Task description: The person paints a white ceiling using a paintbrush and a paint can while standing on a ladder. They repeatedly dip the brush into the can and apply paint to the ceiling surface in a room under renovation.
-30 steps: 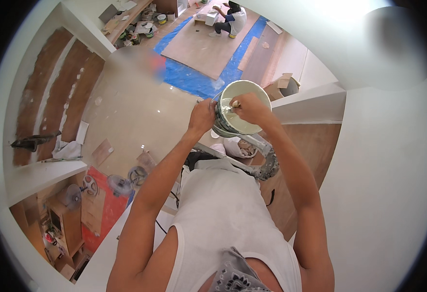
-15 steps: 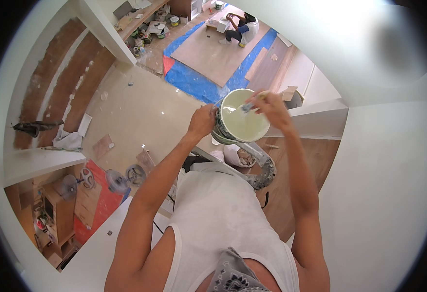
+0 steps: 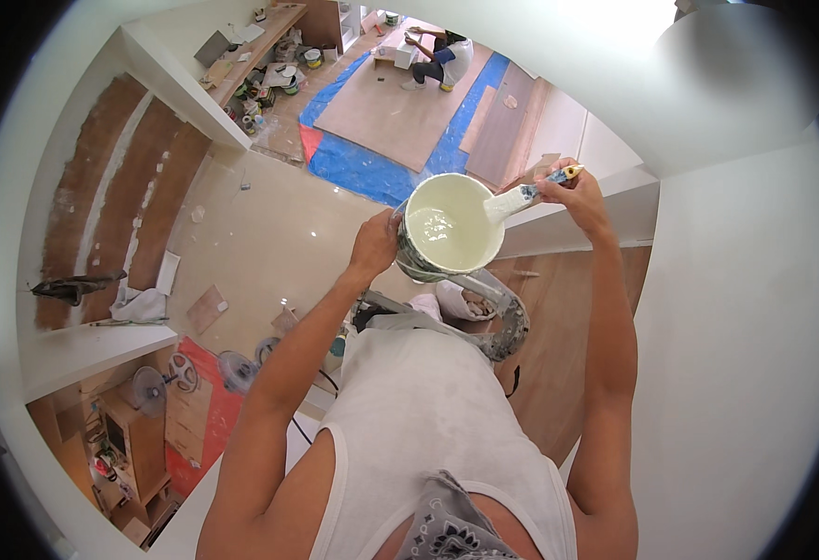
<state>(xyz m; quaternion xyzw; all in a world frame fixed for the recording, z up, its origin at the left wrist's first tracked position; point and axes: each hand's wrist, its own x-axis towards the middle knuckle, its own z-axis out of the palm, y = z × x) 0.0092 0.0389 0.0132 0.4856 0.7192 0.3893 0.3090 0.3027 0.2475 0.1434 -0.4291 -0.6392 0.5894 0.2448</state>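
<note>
My left hand [image 3: 375, 241] grips the paint bucket [image 3: 428, 259] at the left of its rim. The bucket is streaked outside and holds pale, glossy liquid paint. In my right hand [image 3: 573, 198] is a paintbrush [image 3: 512, 202], its bristles coated white and at the right rim of the bucket, its handle pointing up to the right. Below the bucket is the paint-spattered curved top of a metal ladder [image 3: 508, 331], close to my torso.
A co-worker [image 3: 445, 61] squats on a board [image 3: 372, 112] over blue sheeting [image 3: 358, 173]. A cluttered shelf [image 3: 260, 42] lines the upper left. Fans [image 3: 239, 371] and a wooden cabinet [image 3: 127, 439] sit lower left. A white wall [image 3: 727, 327] is at right, a sack [image 3: 461, 303] below the bucket.
My right hand has lifted the brush out of the bucket and moved right, to the rim. My left hand and the bucket have shifted slightly down and left.
</note>
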